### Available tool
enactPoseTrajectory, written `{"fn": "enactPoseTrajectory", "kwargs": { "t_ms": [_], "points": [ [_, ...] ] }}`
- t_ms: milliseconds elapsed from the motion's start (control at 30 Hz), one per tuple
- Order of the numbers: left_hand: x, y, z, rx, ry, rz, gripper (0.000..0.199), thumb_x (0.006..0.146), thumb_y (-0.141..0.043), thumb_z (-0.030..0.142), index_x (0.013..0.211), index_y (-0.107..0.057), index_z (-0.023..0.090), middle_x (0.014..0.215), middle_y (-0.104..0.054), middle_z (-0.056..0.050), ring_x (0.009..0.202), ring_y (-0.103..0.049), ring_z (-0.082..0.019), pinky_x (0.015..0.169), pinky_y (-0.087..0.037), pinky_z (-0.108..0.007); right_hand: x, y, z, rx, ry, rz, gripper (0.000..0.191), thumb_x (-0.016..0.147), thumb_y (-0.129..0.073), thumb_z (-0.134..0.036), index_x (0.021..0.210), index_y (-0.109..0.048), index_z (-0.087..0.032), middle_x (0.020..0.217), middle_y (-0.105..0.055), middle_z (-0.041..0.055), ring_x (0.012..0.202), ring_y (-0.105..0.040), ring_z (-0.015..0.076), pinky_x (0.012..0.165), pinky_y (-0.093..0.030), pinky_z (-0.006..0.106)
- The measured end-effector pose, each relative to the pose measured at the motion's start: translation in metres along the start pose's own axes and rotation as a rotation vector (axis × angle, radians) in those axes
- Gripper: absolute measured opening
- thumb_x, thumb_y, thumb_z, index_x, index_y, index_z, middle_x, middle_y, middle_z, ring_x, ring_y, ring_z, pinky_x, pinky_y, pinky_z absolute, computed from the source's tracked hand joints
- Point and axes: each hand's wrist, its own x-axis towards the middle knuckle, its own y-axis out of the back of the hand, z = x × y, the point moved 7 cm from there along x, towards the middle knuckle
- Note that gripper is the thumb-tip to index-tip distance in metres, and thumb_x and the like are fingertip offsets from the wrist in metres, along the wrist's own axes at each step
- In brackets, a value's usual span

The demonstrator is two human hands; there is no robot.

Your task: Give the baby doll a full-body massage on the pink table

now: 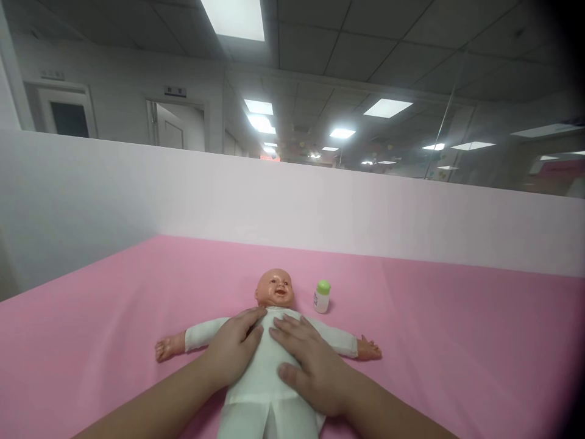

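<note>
A baby doll [269, 378] with a white cloth body lies on its back, head away from me and arms stretched out to both sides. My left hand [237, 344] rests on the left side of its chest, fingers extended toward the neck. On the right side of the chest lies my right hand [313, 363], flat with the thumb spread apart. Neither hand grips anything. Just right of the doll's head, a small bottle [322, 299] with a green cap stands upright, touched by neither hand.
The doll lies on a pink padded surface [434, 329]. A low white wall [292, 204] runs along its back, with glass above the right part. Beyond are doors [176, 128] and ceiling lights.
</note>
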Motion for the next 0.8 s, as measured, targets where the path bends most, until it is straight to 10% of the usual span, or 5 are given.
{"fn": "enactPoseTrajectory", "kwargs": {
  "t_ms": [267,433,567,700,800],
  "points": [
    [-0.002,0.005,0.008,0.115,-0.069,0.031,0.048,0.098,-0.051,0.035,0.143,-0.064,0.023,0.147,-0.063,-0.007,0.139,-0.055,-0.028,0.122,-0.039,-0.047,0.005,0.010,0.040,0.015,-0.231,0.198,0.064,0.104,-0.047,-0.060,0.157,-0.049,-0.024,0.159,-0.050,0.0090,0.147,-0.045,0.0302,0.124,-0.032,0.049],
    [-0.033,0.006,0.050,0.103,-0.337,-0.038,0.049,0.093,-0.057,0.036,0.141,-0.066,0.027,0.146,-0.064,-0.008,0.136,-0.058,-0.030,0.119,-0.043,-0.046,0.008,0.019,0.034,0.036,-0.212,0.256,0.053,0.107,-0.041,-0.050,0.150,-0.057,-0.025,0.146,-0.064,0.0100,0.133,-0.060,0.0288,0.114,-0.043,0.044],
    [-0.059,-0.026,0.073,-0.103,-0.411,-0.290,0.045,0.094,-0.057,0.057,0.126,-0.076,0.031,0.125,-0.075,-0.009,0.124,-0.067,-0.034,0.110,-0.052,-0.048,0.009,0.022,0.034,0.029,-0.227,0.287,0.049,0.109,-0.033,-0.043,0.147,-0.060,-0.026,0.137,-0.070,0.0084,0.124,-0.066,0.0255,0.105,-0.048,0.039],
    [-0.059,-0.074,0.059,-0.296,-0.302,-0.521,0.061,0.084,-0.055,0.081,0.087,-0.083,0.027,0.082,-0.078,-0.011,0.094,-0.076,-0.034,0.090,-0.061,-0.048,0.008,0.021,0.046,-0.014,-0.305,0.298,0.048,0.109,-0.032,-0.038,0.143,-0.063,-0.026,0.126,-0.075,0.0082,0.116,-0.070,0.0246,0.097,-0.051,0.036],
    [-0.054,-0.081,0.051,-0.265,-0.247,-0.553,0.062,0.085,-0.051,0.082,0.091,-0.083,0.029,0.086,-0.079,-0.009,0.096,-0.077,-0.033,0.091,-0.060,-0.047,0.009,0.019,0.053,-0.019,-0.335,0.304,0.045,0.108,-0.035,-0.034,0.140,-0.066,-0.027,0.120,-0.077,0.0075,0.110,-0.072,0.0240,0.093,-0.052,0.034]
  ]
}}
